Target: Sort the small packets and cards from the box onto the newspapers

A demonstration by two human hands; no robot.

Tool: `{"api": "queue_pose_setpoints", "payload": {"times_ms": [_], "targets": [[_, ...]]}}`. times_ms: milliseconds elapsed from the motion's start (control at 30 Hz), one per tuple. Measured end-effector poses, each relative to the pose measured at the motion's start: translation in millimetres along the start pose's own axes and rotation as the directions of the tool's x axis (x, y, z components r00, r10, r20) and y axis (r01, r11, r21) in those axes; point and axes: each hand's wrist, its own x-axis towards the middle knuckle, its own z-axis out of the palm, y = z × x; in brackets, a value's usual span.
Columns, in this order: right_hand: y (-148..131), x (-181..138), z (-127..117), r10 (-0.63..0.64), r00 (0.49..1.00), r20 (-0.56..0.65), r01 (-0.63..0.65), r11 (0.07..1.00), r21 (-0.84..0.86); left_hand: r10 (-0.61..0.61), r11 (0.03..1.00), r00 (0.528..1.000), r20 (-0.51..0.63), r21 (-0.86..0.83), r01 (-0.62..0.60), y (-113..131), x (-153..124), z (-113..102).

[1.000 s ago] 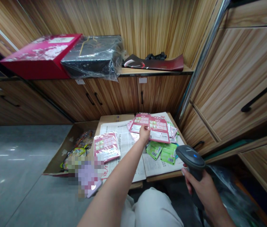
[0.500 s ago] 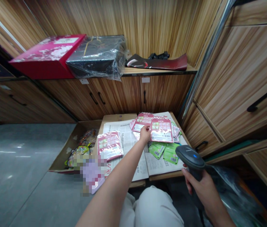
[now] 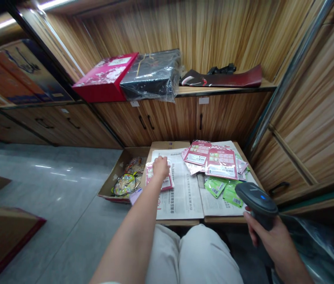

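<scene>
My left hand (image 3: 160,167) rests on top of a small stack of pink packets (image 3: 167,183) lying on newspaper (image 3: 181,193) at the left of a low cardboard surface; its fingers curl over the stack. My right hand (image 3: 269,236) is wrapped round the grip of a dark barcode scanner (image 3: 255,199) with a blue light, held near the front right edge. Further right lie more pink packets (image 3: 218,163) and green packets (image 3: 223,191), spread on the paper.
An open cardboard box (image 3: 110,185) with wrapped goods stands on the grey floor at the left. A red gift box (image 3: 104,77) and a plastic-wrapped dark box (image 3: 152,75) sit on the wooden cabinet ledge. Wooden cupboards close in the right side. My knees (image 3: 190,252) are below.
My left hand has left the pink packets at the right and moved left onto the pink stack. The view has swung left. The scanner hand has stayed put.
</scene>
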Motion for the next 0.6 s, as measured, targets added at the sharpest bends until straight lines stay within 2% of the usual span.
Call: {"api": "queue_pose_setpoints", "payload": {"times_ms": [100, 233, 467, 600], "targets": [[1.4, 1.3, 0.3, 0.011, 1.000, 0.022, -0.011, 1.000, -0.026, -0.230, 0.960, 0.973, 0.002, 0.165, 0.226, -28.2, -7.5, -3.7], [5.6, 3.8, 0.3, -0.029, 0.999, 0.032, 0.031, 0.997, -0.076, -0.444, 0.886, 0.896, 0.027, 0.165, 0.434, -51.0, -9.5, -1.6], [-1.0, 2.9, 8.1, -0.061, 0.996, 0.067, 0.069, 0.991, -0.118, -0.573, 0.805, 0.807, 0.145, -0.087, 0.587, -70.6, -6.3, -0.6], [-1.7, 1.1, 10.7, -0.041, 0.997, 0.067, 0.047, 0.995, -0.093, -0.583, 0.792, 0.806, 0.103, -0.151, 0.592, -71.6, -3.9, 1.2]]}}
